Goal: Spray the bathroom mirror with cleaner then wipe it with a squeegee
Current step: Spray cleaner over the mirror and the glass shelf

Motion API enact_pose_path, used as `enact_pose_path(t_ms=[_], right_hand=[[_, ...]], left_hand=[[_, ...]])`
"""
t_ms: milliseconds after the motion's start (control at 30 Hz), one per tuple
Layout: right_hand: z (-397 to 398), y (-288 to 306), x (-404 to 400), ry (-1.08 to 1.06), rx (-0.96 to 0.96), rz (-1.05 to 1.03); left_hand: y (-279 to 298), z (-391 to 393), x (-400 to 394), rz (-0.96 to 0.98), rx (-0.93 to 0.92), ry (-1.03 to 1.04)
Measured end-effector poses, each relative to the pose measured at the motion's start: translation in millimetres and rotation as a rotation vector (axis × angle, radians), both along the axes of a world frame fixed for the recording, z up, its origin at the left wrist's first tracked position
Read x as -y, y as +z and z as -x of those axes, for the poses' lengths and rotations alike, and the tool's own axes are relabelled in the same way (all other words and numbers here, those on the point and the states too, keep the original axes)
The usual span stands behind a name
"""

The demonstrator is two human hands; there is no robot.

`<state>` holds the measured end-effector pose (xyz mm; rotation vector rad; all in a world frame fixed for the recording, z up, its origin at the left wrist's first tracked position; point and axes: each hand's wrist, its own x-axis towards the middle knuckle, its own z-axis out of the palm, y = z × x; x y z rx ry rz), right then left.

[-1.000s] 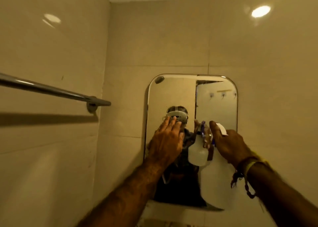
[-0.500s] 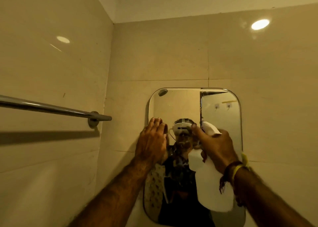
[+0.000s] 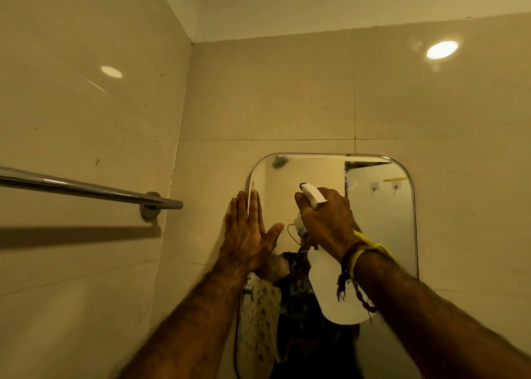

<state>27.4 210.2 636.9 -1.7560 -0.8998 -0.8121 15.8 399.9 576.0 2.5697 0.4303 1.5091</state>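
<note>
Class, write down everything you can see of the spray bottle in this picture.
The spray bottle looks like white, slightly see-through plastic, with a white trigger head and a small dark nozzle tip at the top. It is held up, roughly upright, in front of the mirror, nozzle towards the glass. The right hand wraps its neck and head, hiding the trigger; the rounded body hangs below the wrist. Only that hand touches it; the liquid level cannot be made out.

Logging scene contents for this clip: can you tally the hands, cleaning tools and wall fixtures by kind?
Hands: 2, left hand flat at the mirror's left edge, right hand gripping the bottle
Spray bottle: 1
Mirror: 1
Towel bar: 1
Squeegee: 0 in view
Total: 5
</note>
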Motion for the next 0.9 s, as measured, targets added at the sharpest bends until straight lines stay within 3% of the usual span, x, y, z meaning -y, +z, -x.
enact_pose_path(t_ms=[200,600,900], right_hand=[[-12,-2,13,0.071,-0.086,-0.069],[-40,1,75,-0.091,-0.175,-0.327],[-42,-4,101,-0.154,-0.254,-0.310]], left_hand=[[-8,-6,-12,-0.051,0.061,-0.025],[-1,-11,-1,0.009,0.012,0.028],[-1,5,-7,-0.024,-0.040,0.004]])
